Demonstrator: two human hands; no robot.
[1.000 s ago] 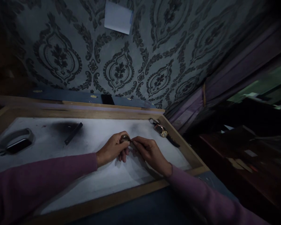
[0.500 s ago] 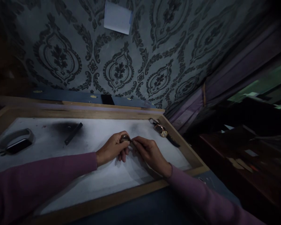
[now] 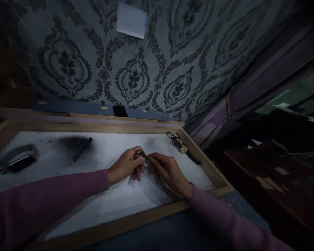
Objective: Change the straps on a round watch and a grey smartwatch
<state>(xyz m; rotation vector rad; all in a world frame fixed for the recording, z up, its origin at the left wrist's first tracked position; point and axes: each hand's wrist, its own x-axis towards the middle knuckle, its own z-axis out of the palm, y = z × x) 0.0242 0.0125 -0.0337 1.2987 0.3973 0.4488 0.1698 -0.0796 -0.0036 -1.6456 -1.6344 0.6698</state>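
Over the middle of a wood-framed tray (image 3: 115,209), my left hand (image 3: 127,164) is closed around a small round watch (image 3: 140,153), its rim catching the light. My right hand (image 3: 167,169) is pinched right beside the watch. A thin dark piece shows between its fingertips, touching or nearly touching the watch's edge; whether it is a strap end or a tool I cannot make out. Several watches (image 3: 177,143) lie in the tray's far right corner, one with a black strap. A dark flat bar (image 3: 82,150) rests on the white surface left of my hands.
At the tray's left end stands a grey band-like device with a dark screen (image 3: 22,163). A black phone-like slab (image 3: 120,111) lies on the blue surface behind the tray, against a patterned wall (image 3: 133,80). To the right are a purple curtain (image 3: 211,120) and a reddish table (image 3: 272,195).
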